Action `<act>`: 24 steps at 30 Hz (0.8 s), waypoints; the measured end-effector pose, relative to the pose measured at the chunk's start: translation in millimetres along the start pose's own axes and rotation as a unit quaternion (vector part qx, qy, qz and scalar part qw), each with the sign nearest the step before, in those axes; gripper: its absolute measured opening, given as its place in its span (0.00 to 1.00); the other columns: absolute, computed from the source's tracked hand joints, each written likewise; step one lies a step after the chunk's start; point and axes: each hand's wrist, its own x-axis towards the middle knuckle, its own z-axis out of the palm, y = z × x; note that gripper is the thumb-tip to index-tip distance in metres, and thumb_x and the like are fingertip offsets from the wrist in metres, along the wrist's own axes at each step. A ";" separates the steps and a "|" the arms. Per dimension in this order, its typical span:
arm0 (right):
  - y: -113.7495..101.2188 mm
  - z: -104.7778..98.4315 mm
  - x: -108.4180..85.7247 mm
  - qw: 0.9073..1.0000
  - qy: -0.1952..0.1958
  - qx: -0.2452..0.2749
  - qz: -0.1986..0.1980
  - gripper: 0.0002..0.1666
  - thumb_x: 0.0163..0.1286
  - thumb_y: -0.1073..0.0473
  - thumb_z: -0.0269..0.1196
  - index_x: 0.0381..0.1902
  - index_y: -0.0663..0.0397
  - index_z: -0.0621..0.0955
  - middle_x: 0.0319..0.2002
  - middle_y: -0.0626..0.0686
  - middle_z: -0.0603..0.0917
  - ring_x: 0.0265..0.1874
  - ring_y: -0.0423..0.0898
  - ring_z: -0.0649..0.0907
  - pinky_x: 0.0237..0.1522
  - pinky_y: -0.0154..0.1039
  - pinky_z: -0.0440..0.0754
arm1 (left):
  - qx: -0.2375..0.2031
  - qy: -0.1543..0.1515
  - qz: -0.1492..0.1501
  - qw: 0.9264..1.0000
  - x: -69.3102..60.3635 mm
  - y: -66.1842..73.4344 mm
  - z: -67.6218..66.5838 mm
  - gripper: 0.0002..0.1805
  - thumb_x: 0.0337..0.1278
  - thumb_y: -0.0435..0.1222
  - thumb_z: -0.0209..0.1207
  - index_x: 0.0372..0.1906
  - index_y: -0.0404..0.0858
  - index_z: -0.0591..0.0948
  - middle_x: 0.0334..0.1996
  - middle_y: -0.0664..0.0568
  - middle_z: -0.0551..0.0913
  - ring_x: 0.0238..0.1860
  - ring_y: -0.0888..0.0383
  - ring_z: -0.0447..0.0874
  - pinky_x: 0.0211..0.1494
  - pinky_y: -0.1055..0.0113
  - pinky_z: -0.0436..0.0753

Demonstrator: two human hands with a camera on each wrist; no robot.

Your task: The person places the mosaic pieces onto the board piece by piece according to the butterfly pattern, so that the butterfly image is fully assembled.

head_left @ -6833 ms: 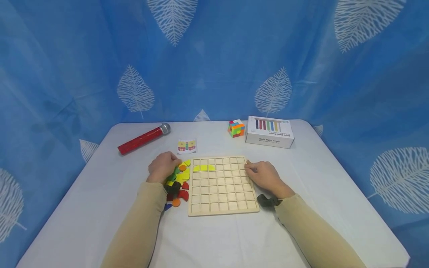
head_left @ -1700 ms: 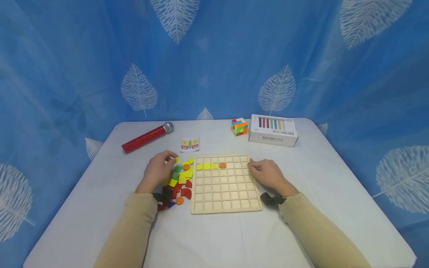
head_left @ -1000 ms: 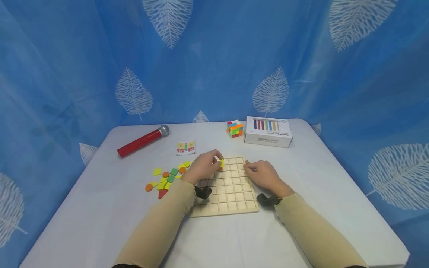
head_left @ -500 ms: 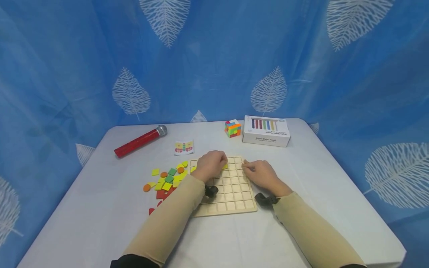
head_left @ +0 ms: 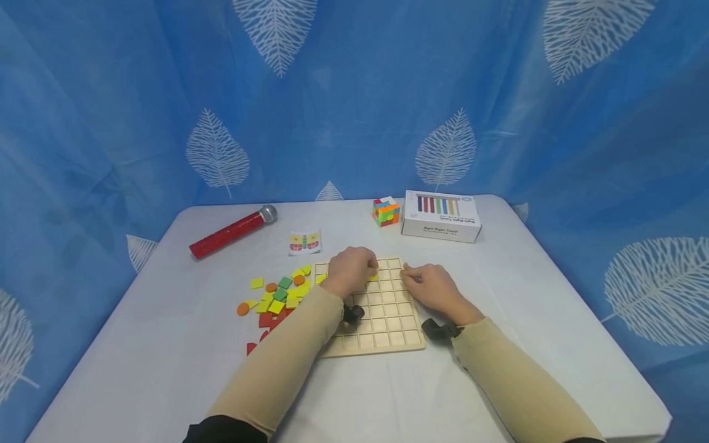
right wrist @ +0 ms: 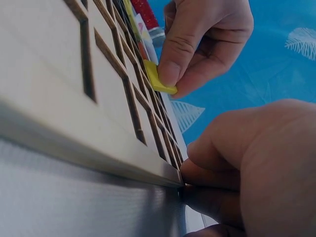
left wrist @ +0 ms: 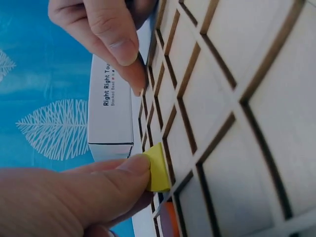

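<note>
In the head view the wooden grid board (head_left: 388, 323) lies between both hands. My left hand (head_left: 350, 271) is over its upper part; the left wrist view shows the thumb and a finger of that hand (left wrist: 103, 190) pinching a yellow square tile (left wrist: 159, 169), tilted at a grid cell. Beside that cell lies an orange piece (left wrist: 170, 217). My right hand (head_left: 434, 288) grips the board's right edge near the top corner, with thumb and fingers at the rim in the right wrist view (right wrist: 261, 158). The left hand and forearm hide most of the board's left side.
Left of the board lie loose yellow, green, orange and red pieces, among them a green square (head_left: 285, 282). Behind are a picture card (head_left: 304, 242), a red microphone (head_left: 229, 235), a colourful cube (head_left: 386, 211) and a white box (head_left: 440, 216).
From the loose pieces, my left hand has moved right onto the board with a yellow tile. An orange round was set in the grid earlier. The right hand has stayed at the edge.
</note>
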 end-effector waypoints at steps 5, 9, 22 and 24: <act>-0.7 0.3 -0.2 1.000 -0.001 0.007 0.003 0.22 0.76 0.48 0.59 0.60 0.52 0.84 0.65 0.52 0.81 0.64 0.59 0.80 0.65 0.58 0.76 | 0.029 0.006 0.002 1.000 0.1 1.8 1.7 0.06 0.68 0.36 0.63 0.37 0.49 0.90 0.37 0.60 0.89 0.37 0.59 0.84 0.41 0.56 0.83; 0.9 0.5 0.3 1.000 -0.002 0.001 0.004 0.22 0.76 0.48 0.59 0.60 0.51 0.85 0.65 0.52 0.80 0.63 0.58 0.82 0.64 0.57 0.78 | 0.042 0.005 0.009 0.999 -0.6 5.2 0.9 0.08 0.68 0.36 0.63 0.36 0.49 0.91 0.36 0.61 0.89 0.35 0.60 0.83 0.40 0.57 0.84; 1.5 -0.9 0.8 1.000 -0.009 -0.003 0.005 0.21 0.77 0.49 0.58 0.59 0.51 0.85 0.66 0.52 0.80 0.66 0.60 0.78 0.67 0.58 0.74 | -0.055 0.062 -0.079 0.993 -62.1 -61.4 -49.7 0.13 0.68 0.42 0.65 0.54 0.46 0.88 0.52 0.53 0.88 0.56 0.51 0.83 0.58 0.50 0.82; 1.9 -1.2 1.0 1.000 -0.011 -0.010 0.006 0.22 0.77 0.48 0.58 0.59 0.51 0.85 0.66 0.52 0.80 0.66 0.61 0.78 0.67 0.59 0.74 | -0.061 0.067 -0.123 0.988 -77.7 -88.9 -60.3 0.16 0.69 0.42 0.65 0.58 0.45 0.86 0.54 0.50 0.87 0.57 0.48 0.81 0.61 0.48 0.80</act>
